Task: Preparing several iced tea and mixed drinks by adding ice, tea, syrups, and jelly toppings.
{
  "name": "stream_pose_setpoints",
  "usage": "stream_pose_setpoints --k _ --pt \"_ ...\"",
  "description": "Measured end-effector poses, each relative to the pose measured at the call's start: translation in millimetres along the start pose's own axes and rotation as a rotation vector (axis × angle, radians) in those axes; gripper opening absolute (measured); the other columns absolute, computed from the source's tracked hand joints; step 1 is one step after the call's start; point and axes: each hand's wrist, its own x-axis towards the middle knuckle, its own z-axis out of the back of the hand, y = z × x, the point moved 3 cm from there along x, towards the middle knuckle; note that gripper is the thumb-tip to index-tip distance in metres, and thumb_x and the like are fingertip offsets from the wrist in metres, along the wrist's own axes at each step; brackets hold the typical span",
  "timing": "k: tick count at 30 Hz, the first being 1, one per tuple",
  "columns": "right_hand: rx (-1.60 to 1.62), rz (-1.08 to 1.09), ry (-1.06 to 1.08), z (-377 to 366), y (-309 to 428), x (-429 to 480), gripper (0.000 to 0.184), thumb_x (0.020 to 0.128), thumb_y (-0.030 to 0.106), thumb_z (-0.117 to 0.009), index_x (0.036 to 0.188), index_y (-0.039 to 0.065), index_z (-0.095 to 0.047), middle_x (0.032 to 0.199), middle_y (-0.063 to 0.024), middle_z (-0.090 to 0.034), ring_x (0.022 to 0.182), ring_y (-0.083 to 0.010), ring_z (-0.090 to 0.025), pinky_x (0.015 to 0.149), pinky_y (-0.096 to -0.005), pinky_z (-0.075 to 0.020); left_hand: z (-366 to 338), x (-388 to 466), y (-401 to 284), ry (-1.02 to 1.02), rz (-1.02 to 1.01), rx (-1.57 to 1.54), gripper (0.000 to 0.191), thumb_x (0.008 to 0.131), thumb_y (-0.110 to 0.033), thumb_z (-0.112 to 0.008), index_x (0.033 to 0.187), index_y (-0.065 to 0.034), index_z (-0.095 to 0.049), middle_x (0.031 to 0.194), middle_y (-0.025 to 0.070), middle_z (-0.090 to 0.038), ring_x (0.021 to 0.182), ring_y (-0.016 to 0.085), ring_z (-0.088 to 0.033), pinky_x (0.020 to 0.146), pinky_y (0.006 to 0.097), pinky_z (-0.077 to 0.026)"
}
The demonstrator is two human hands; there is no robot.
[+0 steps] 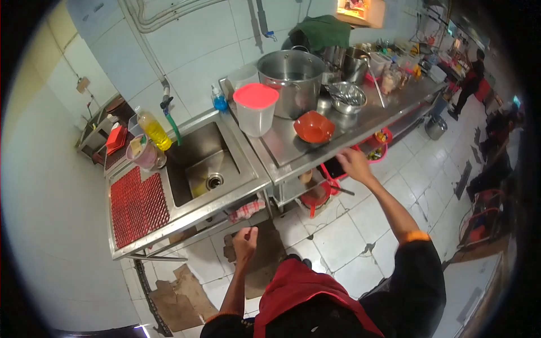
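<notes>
My left hand (246, 244) is raised in front of the sink with its fingers curled. Something small, dark and reddish shows at the fingers, too small to make out. Off the front edge of the steel counter (291, 162) is my right hand (356, 165), blurred, fingers bent and a little apart, with nothing visible in it. An orange-red bowl (315, 126) stands on the counter nearest that hand. Beside the bowl are a clear plastic container with a pink lid (255, 96) and a large steel stockpot (291, 76). The steel sink basin (219, 162) has a yellowish patch near its drain.
Red ribbed mats (139, 207), a bottle of yellow liquid (155, 130) and a pink tub (143, 152) sit left of the basin. A steel bowl of utensils (348, 99) is farther along. Below are red baskets (376, 152). Cardboard (264, 257) covers floor tiles. Other people (471, 80) stand at right.
</notes>
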Motion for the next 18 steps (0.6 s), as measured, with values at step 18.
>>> stream_pose_setpoints --k 18 --pt "-0.371 0.084 -0.127 -68 71 548 0.053 0.082 0.051 -0.061 0.091 0.0 -0.07 0.091 -0.0232 -0.068 0.09 -0.0389 -0.066 0.08 -0.0454 -0.0527 -85 408 -120 -0.388 0.169 -0.14 0.032 0.075 -0.027 -0.067 0.07 0.004 -0.06 0.064 0.0093 -0.058 0.064 0.019 -0.054 0.063 0.0341 -0.043"
